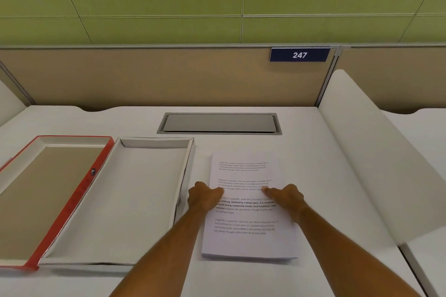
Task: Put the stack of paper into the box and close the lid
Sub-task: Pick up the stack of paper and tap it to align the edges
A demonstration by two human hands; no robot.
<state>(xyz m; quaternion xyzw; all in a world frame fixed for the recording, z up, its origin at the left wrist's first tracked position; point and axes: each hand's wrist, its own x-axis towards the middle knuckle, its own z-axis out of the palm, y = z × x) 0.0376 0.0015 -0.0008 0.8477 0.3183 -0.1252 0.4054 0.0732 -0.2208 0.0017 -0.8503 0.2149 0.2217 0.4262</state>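
A stack of printed white paper lies flat on the white desk, right of centre. My left hand rests on the stack's left edge, fingers curled down at the side. My right hand lies on the stack's right part, thumb pointing inward over the text. Whether either hand grips the sheets is not visible. To the left stands the shallow white box, open and empty. Its red-edged lid lies upside down further left, touching the box.
A grey cable hatch is set into the desk behind the paper. A white divider panel rises along the right side. A tan partition with a blue "247" sign closes the back.
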